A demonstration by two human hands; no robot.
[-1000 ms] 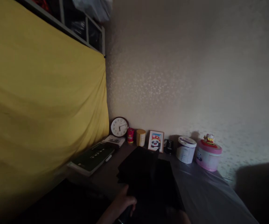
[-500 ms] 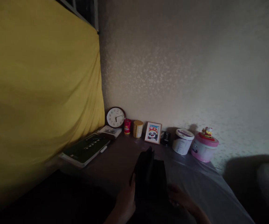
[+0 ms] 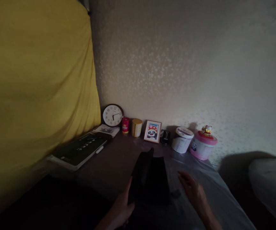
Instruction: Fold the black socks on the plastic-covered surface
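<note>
Patterned wall [image 3: 176, 64] at the far side, yellow curtain [image 3: 39, 73] down the left, grey surface [image 3: 118, 159] below. At the near middle, black object [image 3: 149, 182], too dark to make out, in the grip of the left hand [image 3: 118, 206] along its left edge. Apart, on its right, right hand [image 3: 195, 191] with loose, unclosed grip. Far by the wall, clock [image 3: 113, 115], picture frame [image 3: 152, 131], red tin [image 3: 125, 125].

Left of the picture frame [image 3: 152, 131], which shows a cartoon panda, stand a yellow canister [image 3: 136, 128], a red can [image 3: 125, 125] and a round clock [image 3: 113, 115], with a green book [image 3: 80, 149] and a yellow curtain [image 3: 37, 83] farther left of it. Right of the frame come a small black object [image 3: 166, 137], a white tub [image 3: 181, 143] and a pink tub [image 3: 201, 149] topped by a figurine [image 3: 207, 130].
</note>
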